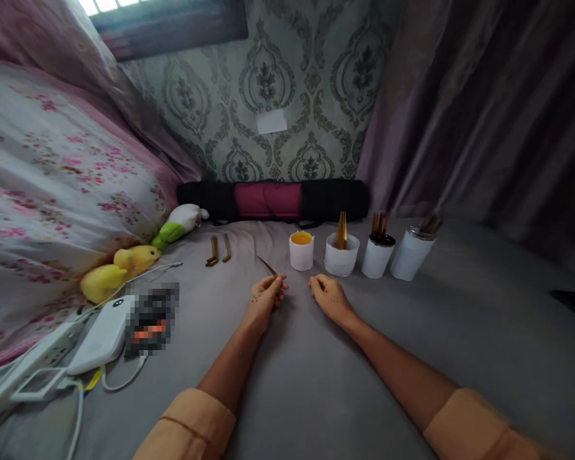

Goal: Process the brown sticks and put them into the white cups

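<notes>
My left hand [265, 300] is closed round a slim, gold-brown utensil [267, 266]. Its thin end points up and to the left, while my fingers hide the other end. To the right, my right hand [329, 296] rests curled with its fingers pinched together; whatever they hold, if anything, is hidden. Just beyond my hands stands a white cup with a yellow inside [301, 254]. Beside it, a wider white cup [341, 260] holds upright gold utensils [342, 232]. Several loose gold utensils [213, 251] with bent-looking ends lie farther left.
Two white-wrapped containers, one upright [377, 258] and one tilted [411, 257], hold brownish sticks at right. A black and maroon roll [268, 200] lies along the wall. Plush toys [106, 281], a white power bank [103, 335], cables and a power strip [33, 367] line the left.
</notes>
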A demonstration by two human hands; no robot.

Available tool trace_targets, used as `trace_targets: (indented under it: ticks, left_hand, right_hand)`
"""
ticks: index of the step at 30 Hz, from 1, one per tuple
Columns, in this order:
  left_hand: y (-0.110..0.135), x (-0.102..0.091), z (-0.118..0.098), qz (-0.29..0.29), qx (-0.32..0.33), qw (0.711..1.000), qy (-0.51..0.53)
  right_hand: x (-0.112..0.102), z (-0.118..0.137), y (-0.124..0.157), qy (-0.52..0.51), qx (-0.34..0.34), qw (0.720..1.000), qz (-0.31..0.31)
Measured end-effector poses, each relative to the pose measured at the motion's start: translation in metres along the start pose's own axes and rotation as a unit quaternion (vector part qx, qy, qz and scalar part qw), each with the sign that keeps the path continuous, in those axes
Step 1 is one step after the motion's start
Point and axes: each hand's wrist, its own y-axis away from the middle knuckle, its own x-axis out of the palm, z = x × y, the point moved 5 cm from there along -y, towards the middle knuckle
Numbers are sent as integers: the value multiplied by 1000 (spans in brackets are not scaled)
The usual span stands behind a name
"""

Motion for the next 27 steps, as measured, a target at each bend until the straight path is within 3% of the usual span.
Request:
trace_targets:
  ticks: [7, 17, 27]
  left_hand:
    - [13, 6, -8, -24, 55, 993, -103]
    - [25, 10, -12, -7, 139, 966, -216]
    - [33, 16, -24, 14, 232, 931, -282]
  right_hand:
    - [0, -1, 1, -13, -2, 1000, 10]
    - [-2, 4, 3, -46, 2, 998, 42]
    - [-3, 3, 4, -70, -7, 997, 36]
